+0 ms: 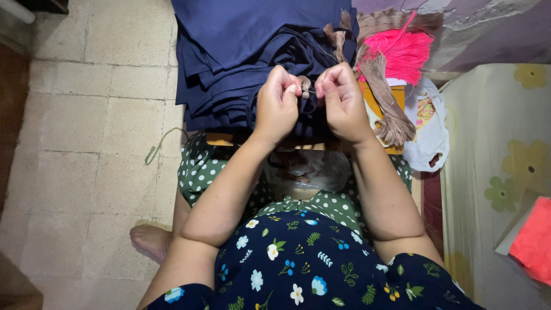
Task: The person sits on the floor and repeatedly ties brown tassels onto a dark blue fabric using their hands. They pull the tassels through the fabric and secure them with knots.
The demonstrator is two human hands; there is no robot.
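My left hand [277, 103] and my right hand [342, 97] are raised close together over a pile of dark navy cloth [241, 51]. Both pinch a short bit of brown thread [306, 86] between their fingertips, right at the edge of the cloth. The cloth lies on a wooden stool or board [221, 139] in front of my knees. Bundles of brown thread [384, 97] and bright pink thread [402, 51] lie just right of my right hand.
A white plastic bag [430, 129] sits right of the thread bundles. A clear plastic bag [307, 169] rests on my lap. A flowered cream mat [499, 166] with a red item [534, 238] lies at right. Tiled floor [86, 143] spreads left, with a green string [160, 143].
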